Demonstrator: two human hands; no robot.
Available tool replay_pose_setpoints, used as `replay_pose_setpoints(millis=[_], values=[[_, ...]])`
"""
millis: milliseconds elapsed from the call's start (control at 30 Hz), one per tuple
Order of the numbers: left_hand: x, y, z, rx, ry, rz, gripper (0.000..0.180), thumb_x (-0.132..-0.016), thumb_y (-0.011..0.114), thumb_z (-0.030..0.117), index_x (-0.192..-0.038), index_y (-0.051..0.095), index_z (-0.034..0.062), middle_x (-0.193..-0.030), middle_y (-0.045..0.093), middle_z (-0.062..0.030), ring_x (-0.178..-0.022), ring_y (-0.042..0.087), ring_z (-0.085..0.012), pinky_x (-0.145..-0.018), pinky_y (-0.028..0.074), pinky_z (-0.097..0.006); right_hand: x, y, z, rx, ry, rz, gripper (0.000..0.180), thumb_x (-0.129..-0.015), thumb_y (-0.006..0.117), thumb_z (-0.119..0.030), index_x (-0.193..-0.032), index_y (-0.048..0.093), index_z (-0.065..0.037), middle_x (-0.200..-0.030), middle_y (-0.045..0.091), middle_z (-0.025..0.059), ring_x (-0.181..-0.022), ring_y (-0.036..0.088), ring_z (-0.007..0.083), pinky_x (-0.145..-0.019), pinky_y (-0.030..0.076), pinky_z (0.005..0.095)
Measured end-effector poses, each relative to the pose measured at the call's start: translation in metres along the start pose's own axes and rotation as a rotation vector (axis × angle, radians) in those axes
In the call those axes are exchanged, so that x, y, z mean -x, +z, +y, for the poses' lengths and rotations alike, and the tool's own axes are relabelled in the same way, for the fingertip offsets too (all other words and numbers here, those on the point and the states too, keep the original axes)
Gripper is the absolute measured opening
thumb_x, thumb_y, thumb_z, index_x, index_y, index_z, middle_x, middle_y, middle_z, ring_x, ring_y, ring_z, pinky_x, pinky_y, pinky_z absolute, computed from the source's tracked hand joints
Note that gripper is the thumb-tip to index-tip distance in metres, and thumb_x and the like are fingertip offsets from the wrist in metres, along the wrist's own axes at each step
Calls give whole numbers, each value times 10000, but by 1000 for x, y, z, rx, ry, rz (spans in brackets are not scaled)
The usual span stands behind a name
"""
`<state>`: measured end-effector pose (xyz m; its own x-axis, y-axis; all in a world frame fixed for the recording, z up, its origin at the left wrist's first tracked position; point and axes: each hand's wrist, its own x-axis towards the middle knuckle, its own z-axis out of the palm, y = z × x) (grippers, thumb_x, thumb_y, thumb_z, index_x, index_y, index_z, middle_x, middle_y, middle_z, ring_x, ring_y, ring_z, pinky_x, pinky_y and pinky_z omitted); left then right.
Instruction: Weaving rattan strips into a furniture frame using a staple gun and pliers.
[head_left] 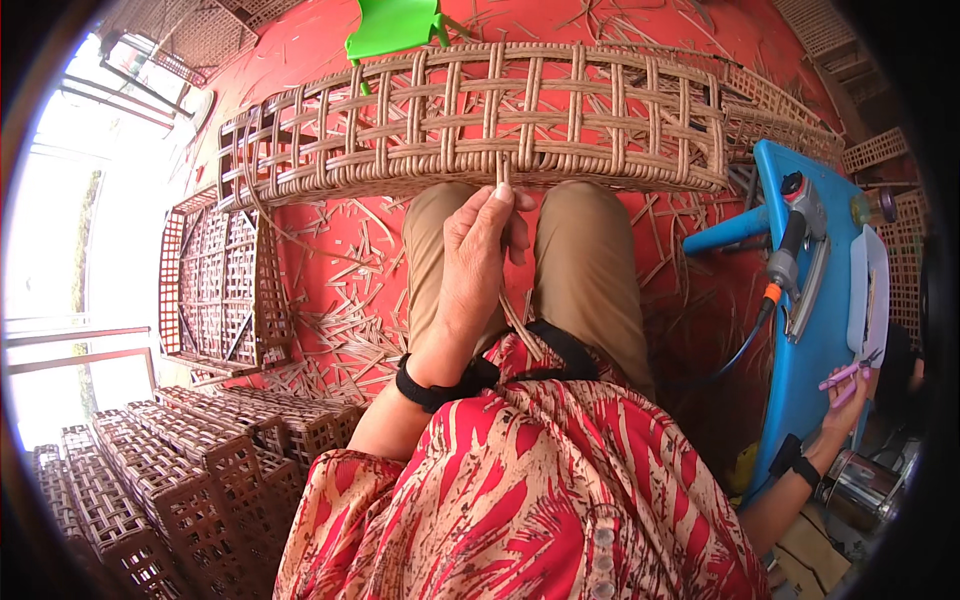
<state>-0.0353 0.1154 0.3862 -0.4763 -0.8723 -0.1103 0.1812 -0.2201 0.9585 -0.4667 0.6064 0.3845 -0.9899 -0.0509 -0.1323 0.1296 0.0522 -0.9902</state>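
A long woven wicker panel (480,130) with an open lattice lies across in front of my knees. My left hand (478,235) is closed in a pinch just at its near edge. Between the thumb and fingers it grips a tan wicker strip (503,170), whose upper end reaches the panel's thick wrapped rim. A length of similar strip (522,328) hangs below the hand toward my lap. Far to the right, my right hand (850,408) is closed around pink-handled snips (845,378), beside the end of a white tray (868,290). The snips' blades are partly unclear against the tray.
A blue plastic table (800,370) at right carries a corded power tool (796,235) and the tray. Woven baskets (215,290) and stacked wicker pieces (170,470) stand at left. Strip scraps (355,330) litter the red floor. A green stool (392,25) is beyond the panel.
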Motion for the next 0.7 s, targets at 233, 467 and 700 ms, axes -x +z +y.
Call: replay_pose_setpoints(millis=[233, 467, 700], values=[[6, -1, 4, 32, -11, -79, 333, -993, 423, 294, -895, 610, 36, -564, 493, 18, -477, 418, -48, -476, 329, -192, 105, 198, -34, 111, -418, -465, 614, -791, 566, 36, -1374, 378, 0, -1026, 526, 66, -940, 525, 148, -855, 458, 303], [21, 3, 24, 90, -96, -95, 341, -991, 436, 305, -910, 622, 32, -573, 527, 4, -452, 455, -45, -414, 331, -184, 217, 388, -59, 856, -1330, -733, 722, -603, 811, -245, -1213, 495, -25, -1017, 537, 111, -980, 506, 314, -891, 395, 431], [25, 15, 32, 89, -93, -119, 328, -991, 437, 298, -960, 627, 32, -582, 508, 22, -470, 444, -43, -446, 345, -182, 231, 434, -52, 859, -1583, -783, 785, -550, 824, -268, -1218, 492, -21, -1059, 502, 100, -1010, 473, 283, -899, 365, 421]])
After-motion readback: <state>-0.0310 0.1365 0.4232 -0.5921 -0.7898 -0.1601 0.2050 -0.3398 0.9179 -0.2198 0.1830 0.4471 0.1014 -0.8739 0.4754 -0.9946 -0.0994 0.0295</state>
